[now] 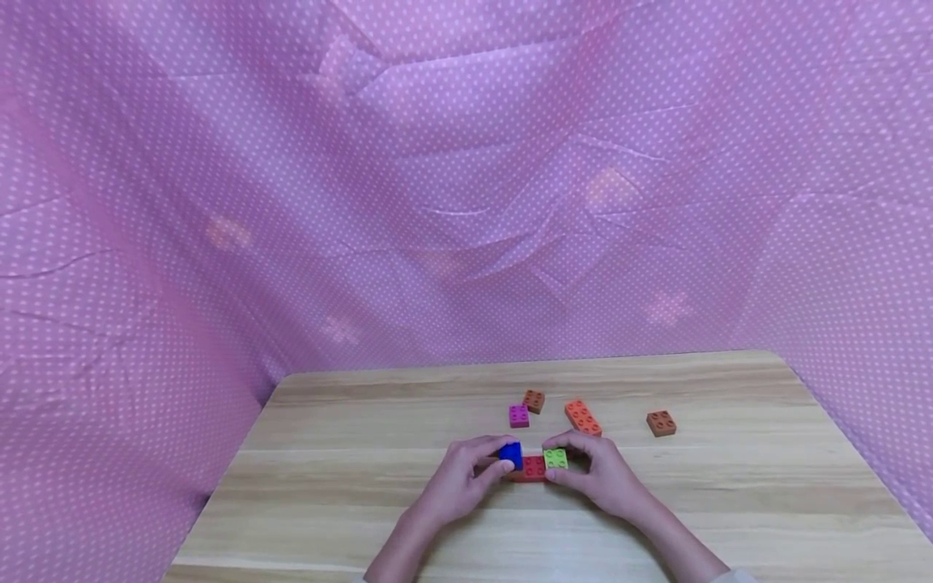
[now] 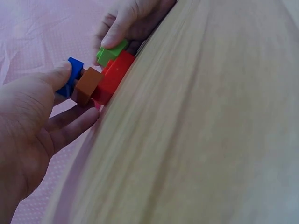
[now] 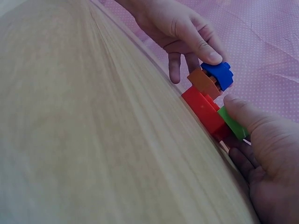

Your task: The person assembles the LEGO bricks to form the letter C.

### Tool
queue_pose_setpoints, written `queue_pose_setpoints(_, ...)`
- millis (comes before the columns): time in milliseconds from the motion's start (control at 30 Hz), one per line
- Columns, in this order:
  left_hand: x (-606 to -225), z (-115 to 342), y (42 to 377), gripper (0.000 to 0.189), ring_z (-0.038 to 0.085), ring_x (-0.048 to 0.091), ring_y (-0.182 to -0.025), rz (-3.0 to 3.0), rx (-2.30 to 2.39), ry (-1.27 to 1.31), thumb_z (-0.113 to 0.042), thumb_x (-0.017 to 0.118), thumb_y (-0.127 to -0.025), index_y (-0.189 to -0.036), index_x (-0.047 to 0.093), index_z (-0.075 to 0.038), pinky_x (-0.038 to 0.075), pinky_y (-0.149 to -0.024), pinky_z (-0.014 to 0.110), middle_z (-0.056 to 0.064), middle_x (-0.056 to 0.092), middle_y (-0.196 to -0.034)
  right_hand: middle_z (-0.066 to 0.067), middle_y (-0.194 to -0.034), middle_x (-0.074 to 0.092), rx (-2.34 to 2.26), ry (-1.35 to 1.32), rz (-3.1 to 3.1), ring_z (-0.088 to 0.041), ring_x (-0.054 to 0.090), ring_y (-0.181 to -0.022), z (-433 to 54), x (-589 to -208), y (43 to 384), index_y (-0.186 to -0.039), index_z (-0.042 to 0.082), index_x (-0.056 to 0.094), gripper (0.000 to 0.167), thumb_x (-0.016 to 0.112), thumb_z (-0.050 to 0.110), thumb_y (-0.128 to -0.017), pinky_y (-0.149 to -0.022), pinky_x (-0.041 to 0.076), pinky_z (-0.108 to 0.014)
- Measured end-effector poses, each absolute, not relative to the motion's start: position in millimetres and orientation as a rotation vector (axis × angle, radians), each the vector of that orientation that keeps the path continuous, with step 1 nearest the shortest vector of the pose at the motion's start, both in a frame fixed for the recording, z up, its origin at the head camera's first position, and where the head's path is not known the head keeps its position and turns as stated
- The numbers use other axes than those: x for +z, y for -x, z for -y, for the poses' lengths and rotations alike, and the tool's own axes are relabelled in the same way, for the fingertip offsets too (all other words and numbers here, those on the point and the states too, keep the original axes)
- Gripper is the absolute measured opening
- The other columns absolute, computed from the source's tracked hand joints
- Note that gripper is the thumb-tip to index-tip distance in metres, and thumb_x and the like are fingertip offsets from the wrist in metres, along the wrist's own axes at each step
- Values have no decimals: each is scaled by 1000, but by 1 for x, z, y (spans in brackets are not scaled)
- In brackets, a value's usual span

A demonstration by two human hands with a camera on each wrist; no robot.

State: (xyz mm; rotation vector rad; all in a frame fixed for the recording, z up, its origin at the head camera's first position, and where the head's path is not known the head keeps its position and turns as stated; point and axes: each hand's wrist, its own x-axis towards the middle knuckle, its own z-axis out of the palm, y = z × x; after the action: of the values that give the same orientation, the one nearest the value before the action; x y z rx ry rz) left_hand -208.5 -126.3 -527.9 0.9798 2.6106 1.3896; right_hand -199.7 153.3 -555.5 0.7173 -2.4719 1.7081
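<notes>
A red brick lies on the table between both hands. My left hand pinches a blue brick between thumb and fingers. Below the blue brick, a brown brick sits on one end of the red one. In the right wrist view the blue brick looks tilted, with brown studs showing in the gap under it. My right hand grips a lime green brick at the red brick's other end. Whether the green brick is fully seated cannot be made out.
Beyond the hands lie a magenta brick, a brown brick close by it, and a longer orange brick. Another brown brick is farther right. Pink dotted cloth hangs behind the wooden table.
</notes>
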Motion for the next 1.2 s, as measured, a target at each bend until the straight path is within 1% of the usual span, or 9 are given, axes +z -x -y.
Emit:
queue_pose_setpoints(133, -531, 125, 209, 45, 15, 72, -112, -2565, 1446, -971, -33, 66, -105, -142, 66, -8, 59, -95, 25, 5, 71, -132, 3, -122, 76, 1705, -709, 2482, -16, 68, -114, -153, -556, 200, -126, 12, 73, 42, 84, 32, -91, -101, 55, -31)
queue_pose_setpoints(267, -531, 125, 209, 42, 18, 74, -109, -2495, 1530, -955, -29, 69, -104, -139, 67, -6, 61, -91, 25, 6, 72, -127, 2, -122, 76, 1696, -716, 2481, -16, 68, -115, -153, -557, 200, -127, 12, 73, 42, 84, 33, -91, -102, 54, -29)
queue_pose_setpoints(433, -531, 125, 208, 39, 20, 75, -108, -2470, 1585, -951, -26, 72, -102, -136, 68, -6, 62, -89, 26, 5, 74, -123, 0, -122, 76, 1682, -725, 2478, -16, 68, -116, -153, -555, 200, -126, 12, 73, 43, 84, 33, -90, -103, 54, -29)
queue_pose_setpoints(533, -532, 124, 208, 39, 19, 74, -108, -2474, 1593, -960, -25, 74, -101, -135, 69, -7, 62, -90, 27, 4, 74, -122, 3, -121, 76, 1669, -724, 2483, -16, 68, -115, -153, -554, 200, -126, 12, 74, 43, 85, 33, -90, -102, 54, -30)
queue_pose_setpoints(700, -532, 123, 208, 39, 19, 74, -109, -2482, 1593, -960, -24, 74, -101, -136, 69, -9, 61, -91, 27, 2, 74, -123, 6, -119, 76, 1658, -721, 2484, -16, 68, -113, -154, -553, 200, -125, 12, 74, 42, 85, 33, -90, -101, 55, -32)
queue_pose_setpoints(800, -532, 124, 208, 41, 18, 73, -110, -2496, 1577, -961, -24, 74, -101, -137, 68, -6, 61, -93, 27, 3, 73, -125, 4, -120, 76, 1661, -725, 2478, -17, 68, -113, -154, -554, 201, -125, 11, 74, 42, 85, 33, -90, -101, 55, -32)
queue_pose_setpoints(1000, -532, 124, 209, 43, 16, 73, -110, -2555, 1519, -987, -27, 73, -101, -138, 68, -5, 61, -93, 26, 6, 73, -129, 1, -120, 76, 1680, -734, 2464, -17, 69, -112, -155, -557, 202, -125, 11, 74, 42, 85, 33, -90, -98, 57, -32)
queue_pose_setpoints(1067, -532, 124, 208, 44, 17, 73, -110, -2574, 1505, -997, -27, 72, -101, -139, 68, -5, 61, -92, 26, 8, 73, -129, 2, -120, 76, 1679, -735, 2466, -17, 69, -112, -155, -558, 202, -125, 11, 74, 43, 85, 33, -90, -98, 57, -32)
queue_pose_setpoints(1200, -532, 123, 207, 44, 15, 72, -110, -2588, 1489, -965, -30, 70, -103, -141, 67, -8, 60, -92, 25, 6, 73, -130, 6, -120, 76, 1660, -721, 2484, -16, 68, -113, -155, -558, 202, -126, 13, 74, 43, 84, 35, -90, -100, 55, -31)
